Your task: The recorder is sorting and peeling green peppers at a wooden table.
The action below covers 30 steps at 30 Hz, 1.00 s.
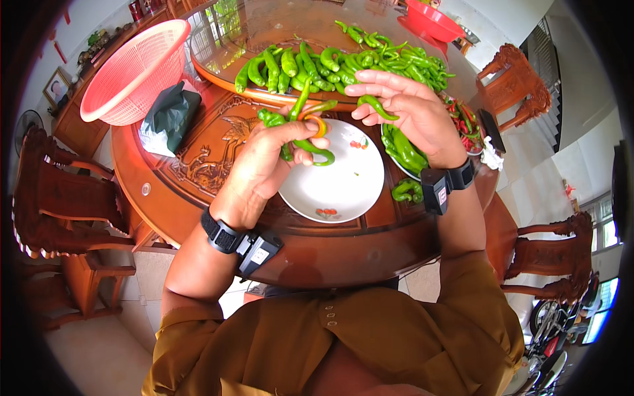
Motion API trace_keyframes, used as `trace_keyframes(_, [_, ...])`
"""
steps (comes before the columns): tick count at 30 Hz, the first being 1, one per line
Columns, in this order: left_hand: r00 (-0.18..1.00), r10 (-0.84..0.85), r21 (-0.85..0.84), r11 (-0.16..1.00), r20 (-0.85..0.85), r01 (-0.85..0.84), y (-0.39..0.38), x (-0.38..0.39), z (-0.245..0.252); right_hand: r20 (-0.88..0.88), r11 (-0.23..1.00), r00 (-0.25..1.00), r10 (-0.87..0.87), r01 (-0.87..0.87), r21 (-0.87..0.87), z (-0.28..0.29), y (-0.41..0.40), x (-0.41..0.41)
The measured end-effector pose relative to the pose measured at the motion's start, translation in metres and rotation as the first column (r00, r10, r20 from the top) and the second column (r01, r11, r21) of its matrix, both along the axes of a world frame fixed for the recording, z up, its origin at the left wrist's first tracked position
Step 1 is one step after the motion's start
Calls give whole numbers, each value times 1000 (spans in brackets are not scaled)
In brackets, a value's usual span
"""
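Several green chili peppers (299,103), one of them turning orange, are clasped in my left hand (265,151) above the left rim of a white plate (337,183). A single curved green pepper (378,107) lies between the thumb and fingers of my right hand (408,109), over the plate's far right side. Cherry designs decorate the plate, and a tiny green bit rests on it. Beneath my right hand, larger green peppers (403,148) fill a second plate, partly hidden by the hand and wrist. A curled green pepper (407,190) sits on the wooden table beside it.
A long heap of green peppers (317,67) covers the glass turntable (223,64). To the left stand a pink plastic basket (136,74) and a dark plastic bag (173,116). Red peppers (463,121), crumpled tissue (492,156) and a red basin (436,22) are at right.
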<state>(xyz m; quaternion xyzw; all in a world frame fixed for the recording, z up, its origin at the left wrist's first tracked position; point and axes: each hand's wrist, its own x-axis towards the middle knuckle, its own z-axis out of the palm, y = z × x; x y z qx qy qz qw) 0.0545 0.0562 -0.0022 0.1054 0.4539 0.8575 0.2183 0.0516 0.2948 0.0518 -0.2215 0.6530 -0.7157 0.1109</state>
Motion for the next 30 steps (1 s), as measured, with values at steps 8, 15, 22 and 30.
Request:
trace_keyframes(8, [998, 59, -12, 998, 22, -59, 2, 4, 1, -220, 959, 953, -210, 245, 145, 2, 12, -4])
trace_keyframes(15, [1000, 26, -55, 998, 14, -26, 1, 9, 3, -455, 716, 735, -503, 649, 257, 13, 27, -27])
trace_keyframes(22, [999, 45, -32, 998, 0, -45, 0, 7, 1, -875, 264, 414, -251, 899, 350, 25, 22, -65])
trace_keyframes(30, [999, 30, -8, 1000, 23, -30, -1, 3, 1, -950, 235, 310, 36, 921, 310, 12, -28, -100])
